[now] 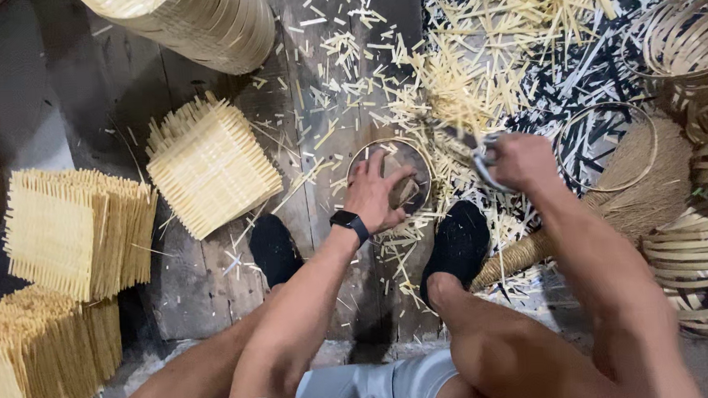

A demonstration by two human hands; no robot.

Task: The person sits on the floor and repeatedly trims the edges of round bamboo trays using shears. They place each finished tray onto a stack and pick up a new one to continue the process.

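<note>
- Far to the left of the left hand's grip, stacks of woven bamboo mats [65,238] stand on the floor, with a lower stack [31,361] nearer the person.
- Closer in, still left of that grip, one square woven mat [211,166] lies tilted on the wooden floor [188,272].
- Up and to the left, a tall pile of round bamboo hoops [199,21] leans into view.
- The left hand [378,194], a dark watch on its wrist, presses down on a small round bamboo frame [412,151] standing between the person's two black shoes. Its grip is clenched on the frame, fingers spread over the top and the thumb against the near rim.
- Just right of that, the right hand [522,162] is closed around the handle of a cutting tool [481,156], whose blade end meets the right edge of the frame; motion blur hides the exact contact.
- Judging by the offcuts [445,81] strewn beyond both grips, the step in hand looks like trimming the frame's edge. The next stroke probably calls for a steady hold from the left hand, with its fingers clear of the blade, and a turn of the frame to bring up an untrimmed stretch.
- Right of the right grip, a loose hoop [605,145] lies over a straw broom [644,184].
- Farthest right, coiled bamboo rings [704,245] are stacked.
</note>
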